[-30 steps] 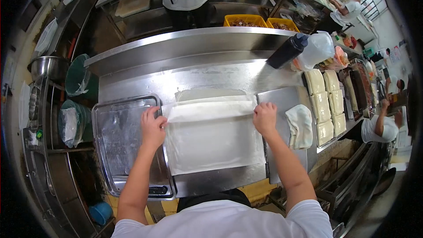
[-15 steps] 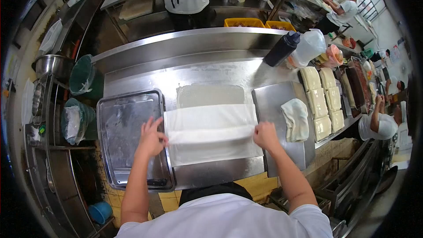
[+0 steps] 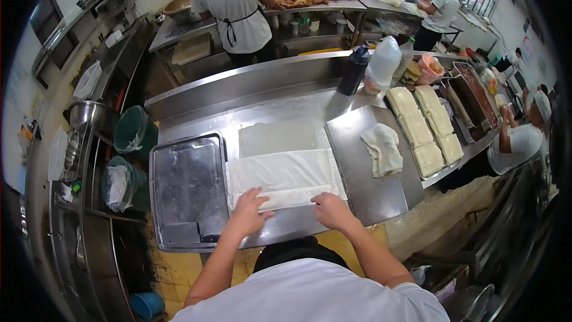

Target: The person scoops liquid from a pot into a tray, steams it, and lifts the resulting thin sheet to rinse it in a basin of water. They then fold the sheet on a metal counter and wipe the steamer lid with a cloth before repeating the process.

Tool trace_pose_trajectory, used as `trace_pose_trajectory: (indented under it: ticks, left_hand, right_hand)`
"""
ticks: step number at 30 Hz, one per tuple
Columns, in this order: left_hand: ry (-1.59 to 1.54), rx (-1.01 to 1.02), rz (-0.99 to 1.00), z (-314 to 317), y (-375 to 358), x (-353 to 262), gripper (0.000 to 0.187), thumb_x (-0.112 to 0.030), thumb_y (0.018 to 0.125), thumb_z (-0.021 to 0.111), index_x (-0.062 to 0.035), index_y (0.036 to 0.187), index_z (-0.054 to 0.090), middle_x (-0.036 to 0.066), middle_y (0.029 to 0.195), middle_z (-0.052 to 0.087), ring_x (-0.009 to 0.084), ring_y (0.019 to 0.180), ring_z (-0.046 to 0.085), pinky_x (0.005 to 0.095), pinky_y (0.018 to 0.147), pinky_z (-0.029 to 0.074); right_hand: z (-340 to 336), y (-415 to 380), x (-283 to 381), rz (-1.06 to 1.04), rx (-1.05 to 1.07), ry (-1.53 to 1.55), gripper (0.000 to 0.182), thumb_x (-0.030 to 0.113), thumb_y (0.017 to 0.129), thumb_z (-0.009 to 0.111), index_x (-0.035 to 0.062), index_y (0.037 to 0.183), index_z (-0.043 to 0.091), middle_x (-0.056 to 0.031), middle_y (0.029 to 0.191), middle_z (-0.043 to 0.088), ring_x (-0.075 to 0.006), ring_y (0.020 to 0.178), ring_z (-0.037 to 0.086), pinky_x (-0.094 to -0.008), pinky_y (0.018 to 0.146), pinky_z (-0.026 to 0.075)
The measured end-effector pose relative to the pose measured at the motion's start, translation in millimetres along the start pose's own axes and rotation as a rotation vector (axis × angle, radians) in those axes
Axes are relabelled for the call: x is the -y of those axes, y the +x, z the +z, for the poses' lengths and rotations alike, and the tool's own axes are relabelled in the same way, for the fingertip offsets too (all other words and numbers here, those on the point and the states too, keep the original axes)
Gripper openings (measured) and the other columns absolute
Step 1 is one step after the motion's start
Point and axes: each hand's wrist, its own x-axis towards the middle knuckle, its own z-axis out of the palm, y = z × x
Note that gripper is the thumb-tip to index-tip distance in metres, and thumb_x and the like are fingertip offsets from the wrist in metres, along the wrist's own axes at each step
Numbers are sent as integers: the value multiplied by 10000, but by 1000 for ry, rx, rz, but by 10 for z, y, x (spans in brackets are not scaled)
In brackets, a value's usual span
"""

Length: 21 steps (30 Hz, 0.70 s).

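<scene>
A white cloth (image 3: 283, 172) lies flat on the steel worktop, with a folded band along its near side. My left hand (image 3: 249, 211) rests at the left end of this band, fingers spread and touching the cloth. At the band's right end, my right hand (image 3: 335, 210) has its fingers curled in, thumb and forefinger at the cloth's edge. Beyond the cloth lies a greyish, wet-looking rectangular patch (image 3: 277, 138). To the left is a dark metal tray (image 3: 186, 188). A crumpled pale cloth (image 3: 382, 150) sits on a raised steel slab (image 3: 357, 131) to the right.
Two rows of pale, glossy slabs (image 3: 415, 134) lie on a tray at right. A dark bottle (image 3: 354, 73) and a translucent jug (image 3: 381, 67) stand by the back ledge. Green bins (image 3: 130, 130) are at left. Another person (image 3: 235, 9) works across the counter; others are at right.
Both hands have come nearer my body and closer together. The cloth's folded band has moved from its middle to its near side. The camera view has tilted and turned.
</scene>
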Motion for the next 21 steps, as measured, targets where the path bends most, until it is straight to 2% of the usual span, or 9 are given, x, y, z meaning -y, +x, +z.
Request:
trace_pose_trajectory:
  ticks: [4,8,11,14,17,21]
  left_hand:
    - [-29,114,64,117,-199,-395,478,-324,861,797,-52,1242,704,196,1500,507,381,1404,440,446,1170,372]
    - [-29,93,105,83,-279,-486,454,-313,858,801,-55,1222,715,184,1456,556,361,1388,464,434,1161,387]
    - [-44,109,148,-16,-239,-608,386,-297,849,806,-55,1144,750,168,1428,587,347,1366,489,429,1143,405]
    - [-47,181,314,10,-120,-618,315,-286,839,808,-60,1056,779,158,1418,601,346,1338,513,430,1123,423]
    - [-79,237,559,211,16,-523,205,-221,798,840,-61,917,793,146,1375,637,344,1270,571,423,1067,465]
    - [-137,394,718,237,-54,-674,320,-232,790,847,-67,1052,768,157,1408,608,361,1285,552,438,1077,458]
  right_hand:
    - [61,-364,19,11,17,63,293,175,868,635,-1,1078,739,-235,1034,695,-418,1013,658,-482,932,528]
    - [171,-748,-3,50,-29,91,301,189,871,623,0,1071,744,-237,1010,698,-424,981,666,-484,916,534]
    - [347,-977,-108,87,-81,116,294,178,872,614,4,1068,746,-238,1000,701,-428,973,667,-485,913,535]
    - [392,-1201,19,149,-214,97,288,178,872,609,6,1058,748,-242,998,702,-430,966,667,-486,906,536]
    - [309,-1388,373,350,-260,123,288,193,882,614,9,1063,743,-235,1027,700,-420,1000,663,-485,921,529]
    - [615,-1662,775,517,-458,175,289,206,899,631,18,1095,730,-212,1068,698,-396,1046,655,-473,936,521]
